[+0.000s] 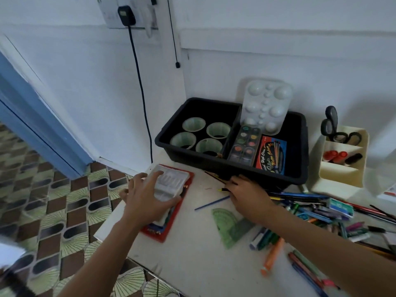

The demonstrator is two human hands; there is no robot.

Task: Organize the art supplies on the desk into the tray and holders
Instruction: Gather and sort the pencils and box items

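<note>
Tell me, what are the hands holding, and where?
The left hand grips the white plastic insert by its opposite edges. The right hand lies on thin brushes; whether it holds one cannot be told.

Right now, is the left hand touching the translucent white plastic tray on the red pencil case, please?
Touching. The head view shows the left hand gripping the translucent white plastic tray, thumb and fingers wrapped over its edges.
</note>
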